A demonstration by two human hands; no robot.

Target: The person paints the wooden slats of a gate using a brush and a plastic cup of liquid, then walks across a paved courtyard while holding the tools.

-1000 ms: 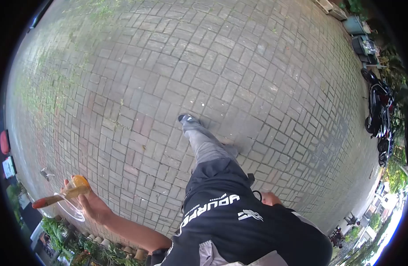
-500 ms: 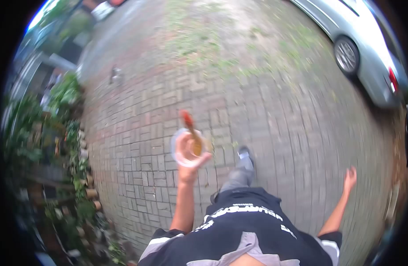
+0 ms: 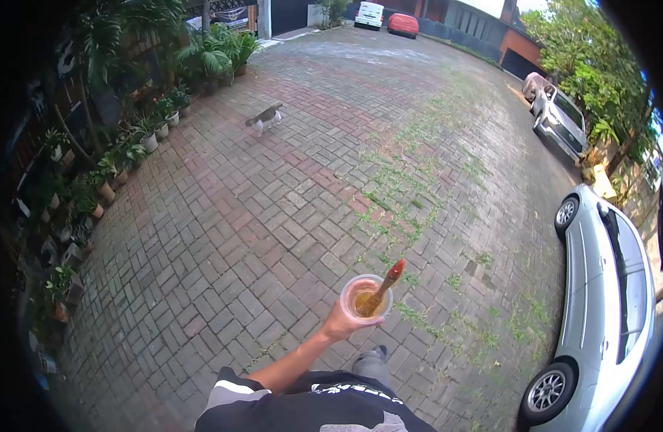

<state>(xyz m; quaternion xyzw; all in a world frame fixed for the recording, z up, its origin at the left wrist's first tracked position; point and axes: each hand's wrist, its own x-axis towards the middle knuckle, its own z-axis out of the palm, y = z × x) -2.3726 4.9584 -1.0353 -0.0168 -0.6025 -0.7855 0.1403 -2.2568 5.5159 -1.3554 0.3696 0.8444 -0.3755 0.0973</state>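
My left hand (image 3: 340, 323) is wrapped round a clear plastic cup (image 3: 348, 293), held out in front of my body. Some yellowish-brown liquid shows at the bottom of the cup. A paintbrush (image 3: 386, 281) with a red-tipped handle leans in it, bristles down, its handle sticking out over the rim to the upper right. My right hand is out of sight in the present view. Below the cup one of my shoes (image 3: 378, 352) shows on the paving.
Brick paving (image 3: 223, 237) with grass patches spreads ahead. A silver car (image 3: 591, 288) stands close on the right, another car (image 3: 562, 122) beyond it. A grey-and-white cat (image 3: 265, 119) is ahead to the left. Potted plants (image 3: 150, 142) line the left side.
The view has swung up and turned, so the cat, far cars and buildings now show clearly. My right hand has left the view. My left hand still holds the cup and brush.
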